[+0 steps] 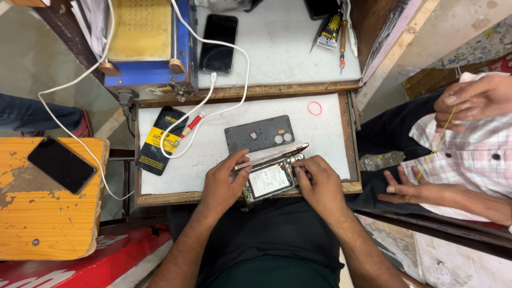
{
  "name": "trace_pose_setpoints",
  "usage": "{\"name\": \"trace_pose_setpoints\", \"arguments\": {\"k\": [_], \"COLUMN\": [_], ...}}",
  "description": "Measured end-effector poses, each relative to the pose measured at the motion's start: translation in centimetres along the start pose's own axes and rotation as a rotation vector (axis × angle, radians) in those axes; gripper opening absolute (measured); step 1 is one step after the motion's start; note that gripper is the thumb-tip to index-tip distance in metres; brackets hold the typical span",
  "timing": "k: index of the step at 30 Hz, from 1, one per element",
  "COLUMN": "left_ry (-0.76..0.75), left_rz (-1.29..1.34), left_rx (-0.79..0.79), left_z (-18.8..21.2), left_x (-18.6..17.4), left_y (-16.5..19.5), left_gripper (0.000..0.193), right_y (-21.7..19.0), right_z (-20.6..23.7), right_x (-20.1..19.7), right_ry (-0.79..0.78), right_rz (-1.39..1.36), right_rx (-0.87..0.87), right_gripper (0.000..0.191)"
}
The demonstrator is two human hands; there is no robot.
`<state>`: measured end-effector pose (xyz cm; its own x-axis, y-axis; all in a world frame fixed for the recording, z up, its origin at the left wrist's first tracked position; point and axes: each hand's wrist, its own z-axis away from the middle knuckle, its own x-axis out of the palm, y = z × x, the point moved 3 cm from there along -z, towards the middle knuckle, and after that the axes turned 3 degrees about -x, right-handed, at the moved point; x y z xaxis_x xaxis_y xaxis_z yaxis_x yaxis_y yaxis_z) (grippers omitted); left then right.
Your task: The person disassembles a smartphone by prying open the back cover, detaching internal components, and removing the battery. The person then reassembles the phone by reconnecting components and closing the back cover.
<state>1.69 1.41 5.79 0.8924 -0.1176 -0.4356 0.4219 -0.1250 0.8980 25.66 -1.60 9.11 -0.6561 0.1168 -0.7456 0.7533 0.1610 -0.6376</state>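
From the head camera, the opened phone [271, 178] lies at the near edge of the white work tray [330, 133], its screen panel [272, 156] lifted. I should hinge it slowly, keeping the flex slack. My left hand [223, 184] pinches the panel's left end; my right hand [319, 184] presses fingertips together on the body's right edge.

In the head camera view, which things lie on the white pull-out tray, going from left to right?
Black and yellow packet → red-handled tool → grey back cover → red rubber band. In front of these, the left hand and right hand hold the opened phone.
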Motion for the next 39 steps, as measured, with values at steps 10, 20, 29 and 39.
{"name": "trace_pose_setpoints", "arguments": {"k": [10, 20, 29, 39], "left_ry": [0.088, 0.084, 0.076, 0.107], "left_rz": [-0.037, -0.062, -0.045, -0.032], "left_rx": [0.062, 0.053, 0.038, -0.23], "left_z": [0.7, 0.7, 0.7, -1.6], "left_x": [0.9, 1.2, 1.0, -0.2], "left_y": [-1.6, -1.9, -2.0, -2.4], "left_gripper": [0.031, 0.028, 0.033, 0.025], "right_y": [-0.5, 0.1, 0.4, 2.3], "right_z": [-1.5, -2.5, -1.0, 0.4], "right_x": [0.7, 1.6, 0.9, 0.3], "right_ry": [-0.212, -0.342, -0.052, 0.016], "right_rz": [0.186, 0.237, -0.099, -0.135], "right_rx": [0.021, 0.107, 0.033, -0.011], "right_gripper": [0.016, 0.013, 0.015, 0.025]}}
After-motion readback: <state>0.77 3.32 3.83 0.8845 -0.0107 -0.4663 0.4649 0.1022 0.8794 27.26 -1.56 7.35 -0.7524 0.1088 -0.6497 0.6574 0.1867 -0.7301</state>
